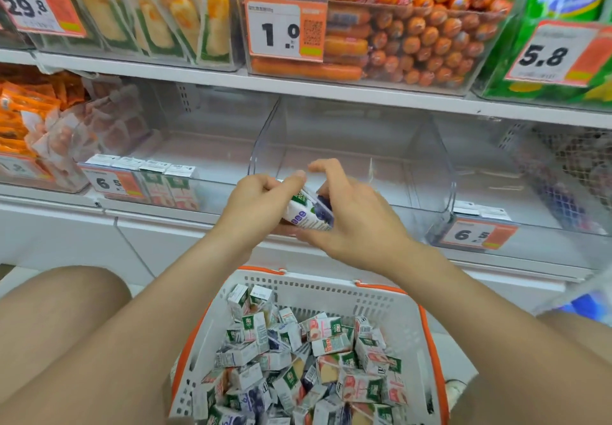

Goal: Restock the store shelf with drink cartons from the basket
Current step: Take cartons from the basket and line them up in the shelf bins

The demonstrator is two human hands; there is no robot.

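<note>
The carton (309,214) looks small and light. Its sides seem stiff but may dent if squeezed hard, so it is best held by its flat sides. It is white with green and purple print. The left hand (261,199) and right hand (352,216) both grip it, above the basket (331,279).

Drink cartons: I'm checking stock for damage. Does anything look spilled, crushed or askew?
Nothing spilled or visibly crushed. The loose cartons in the basket lie jumbled, tilted every way; the four shelf cartons stand in a neat row. Left hand and right hand hold one tilted carton.
</note>
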